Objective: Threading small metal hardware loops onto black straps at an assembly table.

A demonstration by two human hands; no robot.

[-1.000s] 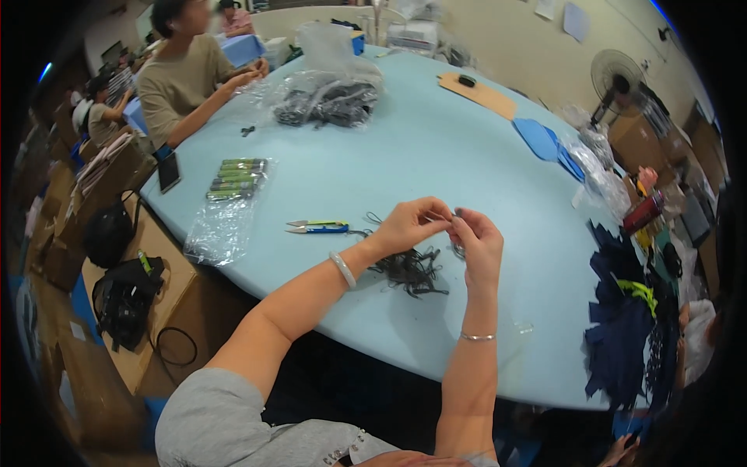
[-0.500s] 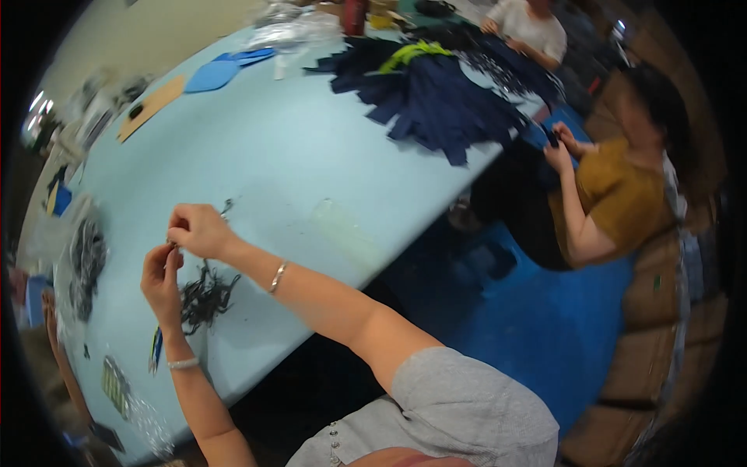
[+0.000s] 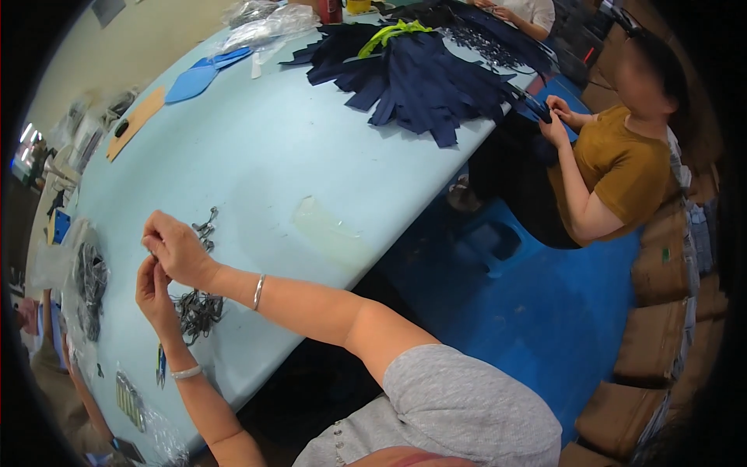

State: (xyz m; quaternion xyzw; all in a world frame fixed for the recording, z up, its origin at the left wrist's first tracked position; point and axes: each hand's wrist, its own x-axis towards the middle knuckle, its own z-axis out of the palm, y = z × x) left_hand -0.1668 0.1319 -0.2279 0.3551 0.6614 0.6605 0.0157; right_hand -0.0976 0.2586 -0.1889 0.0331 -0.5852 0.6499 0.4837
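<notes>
My left hand (image 3: 152,289), with a white band on its wrist, and my right hand (image 3: 177,251), with a thin bracelet, meet over the pale blue table (image 3: 257,156). The fingertips of both pinch a small dark metal piece between them; it is too small to make out. Just below the hands lies a loose pile of small dark metal parts (image 3: 199,311). A few more of the same parts (image 3: 207,224) lie just beyond my right hand.
A heap of navy fabric pieces (image 3: 420,74) covers the table's far end, with blue cut-outs (image 3: 198,78) and a tan board (image 3: 136,121) nearby. A person in a mustard shirt (image 3: 618,167) sits at the right. Cardboard boxes (image 3: 661,265) line the blue floor. A bag of dark parts (image 3: 89,284) lies left.
The view has swung round to the right, bringing the navy fabric and the seated person into sight. My hands have stayed together over the pile of dark parts.
</notes>
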